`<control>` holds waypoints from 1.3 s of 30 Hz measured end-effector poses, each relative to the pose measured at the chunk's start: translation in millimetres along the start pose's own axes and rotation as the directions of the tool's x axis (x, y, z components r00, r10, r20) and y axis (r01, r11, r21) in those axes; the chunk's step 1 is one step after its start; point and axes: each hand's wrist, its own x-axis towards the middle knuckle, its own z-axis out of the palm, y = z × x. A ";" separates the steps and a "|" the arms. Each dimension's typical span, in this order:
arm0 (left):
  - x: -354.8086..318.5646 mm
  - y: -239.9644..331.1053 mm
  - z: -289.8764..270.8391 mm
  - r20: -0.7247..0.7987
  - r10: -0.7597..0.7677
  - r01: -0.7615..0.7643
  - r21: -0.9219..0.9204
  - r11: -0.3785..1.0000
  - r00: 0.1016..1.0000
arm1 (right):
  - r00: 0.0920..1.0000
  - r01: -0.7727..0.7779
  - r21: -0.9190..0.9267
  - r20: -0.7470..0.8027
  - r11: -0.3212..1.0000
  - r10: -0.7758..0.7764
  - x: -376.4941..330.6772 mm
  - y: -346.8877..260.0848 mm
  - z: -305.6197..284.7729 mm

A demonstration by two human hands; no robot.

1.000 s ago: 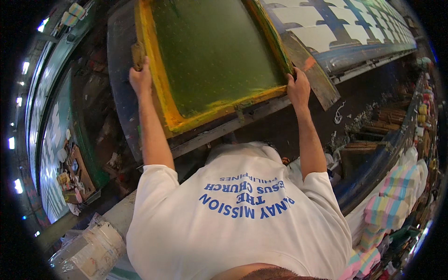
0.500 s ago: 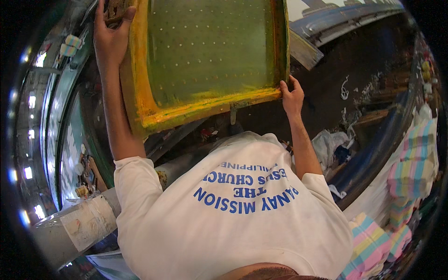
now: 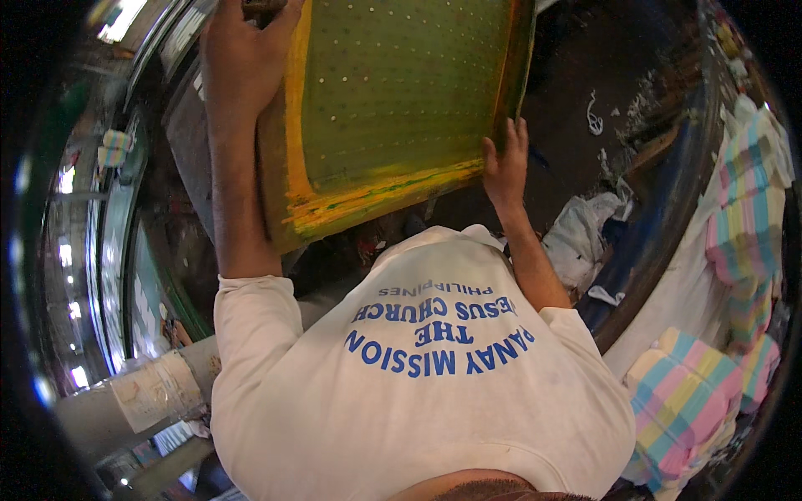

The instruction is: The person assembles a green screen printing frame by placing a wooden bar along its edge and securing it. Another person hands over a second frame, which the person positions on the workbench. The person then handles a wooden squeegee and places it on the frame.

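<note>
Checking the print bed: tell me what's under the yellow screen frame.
The yellow screen frame is gripped by the left hand and right hand. Past its right edge shows a dark, paint-marked table. Directly beneath, the mesh hides everything.

Screen frame (image 3: 393, 117) sitting ahead of person, tilted. Left hand (image 3: 242, 50) gripping frame's left edge; right hand (image 3: 505, 163) gripping its right near corner. Cloth bundle (image 3: 585, 242) lying right of right forearm. Folded fabric stacks (image 3: 685, 401) sitting far right, beyond table rim (image 3: 660, 242).
</note>
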 end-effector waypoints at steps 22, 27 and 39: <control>-8.2 34.5 117.1 0.185 0.282 -0.267 -0.106 0.958 0.941 | 0.437 -0.465 0.535 0.832 0.705 -0.343 75.5 3.6 -35.0; -12.0 32.3 109.0 0.086 0.433 -0.424 -0.105 0.900 0.897 | 0.260 -0.539 -0.051 0.940 0.841 0.223 28.0 119.4 -40.6; -36.9 56.7 106.4 -0.015 0.494 -0.491 0.082 0.867 0.869 | 0.536 0.165 -0.088 0.844 0.982 -0.014 -18.7 -5.2 -18.5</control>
